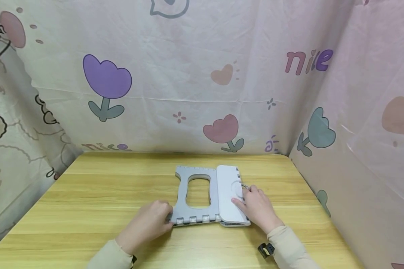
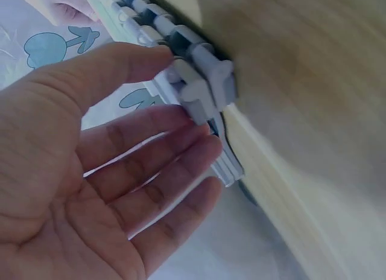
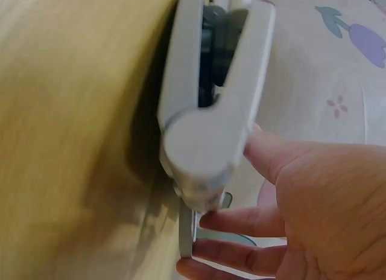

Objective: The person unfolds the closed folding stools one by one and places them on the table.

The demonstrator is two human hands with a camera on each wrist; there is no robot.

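Note:
A grey and white folding stool [image 1: 214, 192] lies collapsed on the table, its grey legs with an oval cutout to the left and its white top panel to the right. At its near left corner my left hand [image 1: 153, 218] pinches the hinged edge, thumb on one side and fingers on the other, as the left wrist view shows. My right hand [image 1: 257, 206] grips the right edge of the white panel [image 3: 250, 81] by a thin handle loop [image 1: 244, 185], thumb on the upper face. In the right wrist view the panel's two halves stand slightly apart.
The stool rests on a wood-grain table [image 1: 104, 194]. A printed curtain [image 1: 175, 74] with flowers and hearts hangs behind the table and along both sides. A black band with a small device [image 1: 266, 250] is at the right wrist.

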